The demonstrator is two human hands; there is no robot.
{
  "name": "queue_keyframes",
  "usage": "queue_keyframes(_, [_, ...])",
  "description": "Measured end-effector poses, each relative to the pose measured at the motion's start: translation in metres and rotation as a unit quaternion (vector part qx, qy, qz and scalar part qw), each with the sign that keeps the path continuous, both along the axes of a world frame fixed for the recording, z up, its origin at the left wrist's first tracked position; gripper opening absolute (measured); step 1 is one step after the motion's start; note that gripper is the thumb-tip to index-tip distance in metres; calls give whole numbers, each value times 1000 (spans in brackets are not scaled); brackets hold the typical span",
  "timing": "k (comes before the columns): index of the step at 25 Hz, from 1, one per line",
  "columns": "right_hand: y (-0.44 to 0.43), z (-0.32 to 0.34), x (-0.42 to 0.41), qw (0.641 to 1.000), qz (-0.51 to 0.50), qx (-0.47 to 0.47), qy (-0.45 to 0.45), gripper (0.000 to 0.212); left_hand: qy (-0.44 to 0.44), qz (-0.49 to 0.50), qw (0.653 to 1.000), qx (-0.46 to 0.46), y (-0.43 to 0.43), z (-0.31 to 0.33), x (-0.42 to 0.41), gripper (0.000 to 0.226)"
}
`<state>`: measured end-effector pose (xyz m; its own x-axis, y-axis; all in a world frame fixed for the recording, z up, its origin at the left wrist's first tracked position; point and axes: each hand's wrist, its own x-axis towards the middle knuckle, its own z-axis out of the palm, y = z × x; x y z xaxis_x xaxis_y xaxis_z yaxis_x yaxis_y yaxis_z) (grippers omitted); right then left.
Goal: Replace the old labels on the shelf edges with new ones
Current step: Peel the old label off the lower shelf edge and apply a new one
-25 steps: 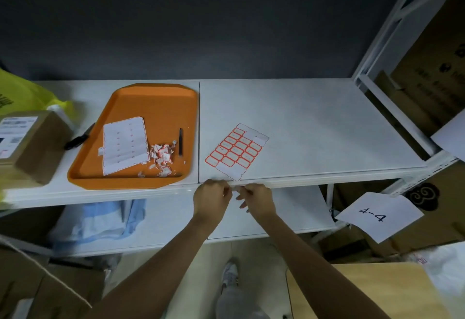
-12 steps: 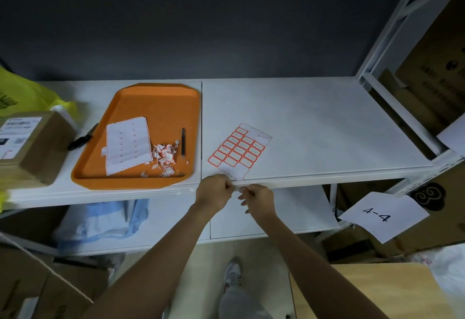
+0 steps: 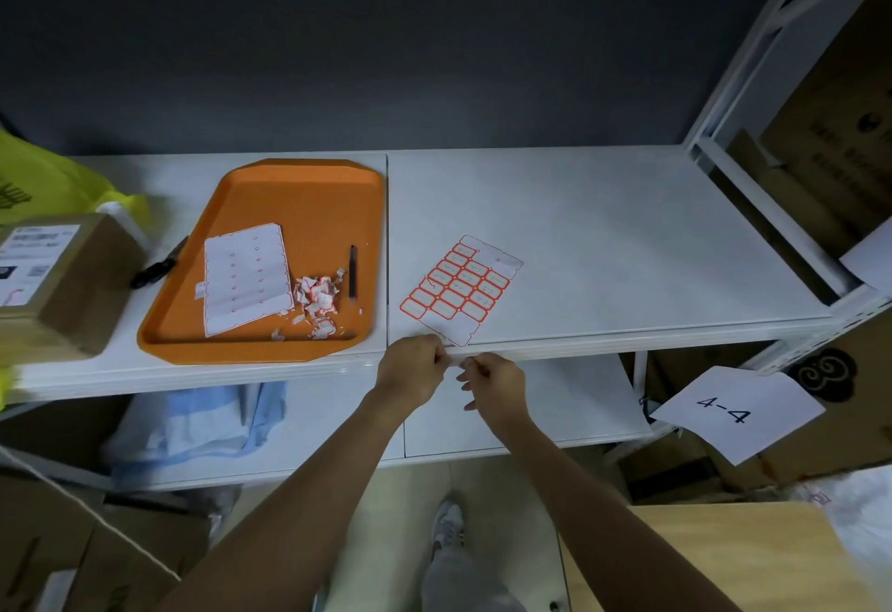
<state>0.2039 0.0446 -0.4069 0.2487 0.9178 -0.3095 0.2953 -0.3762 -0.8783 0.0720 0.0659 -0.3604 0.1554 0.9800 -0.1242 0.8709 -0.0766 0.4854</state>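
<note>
A sheet of red-bordered labels (image 3: 461, 288) lies on the white shelf, its near corner at the front edge (image 3: 627, 343). My left hand (image 3: 412, 372) and my right hand (image 3: 494, 382) meet at that edge just below the sheet. Their fingertips are pinched together on a small pale label against the edge; the label itself is mostly hidden by the fingers. On the orange tray (image 3: 309, 167) to the left lie an emptied backing sheet (image 3: 246, 271), a heap of torn label scraps (image 3: 316, 298) and a black pen (image 3: 353, 271).
A cardboard box (image 3: 62, 283), a yellow bag (image 3: 43, 182) and a black tool (image 3: 157, 264) sit at the shelf's left end. A paper marked 4-4 (image 3: 729, 413) hangs at the right. Blue cloth (image 3: 202, 423) lies on the lower shelf. A wooden surface (image 3: 724, 558) is at bottom right.
Both hands stay at the same spot on the shelf edge, fingertips still pinched together. Only the camera view has shifted slightly.
</note>
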Motion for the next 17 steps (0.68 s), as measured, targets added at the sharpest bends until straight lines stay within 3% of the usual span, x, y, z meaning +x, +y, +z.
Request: queue_keyframes(17, [0,-2,-1,998,9,16,-62,19,2,-17,1000,-15,-2,5,-1,16])
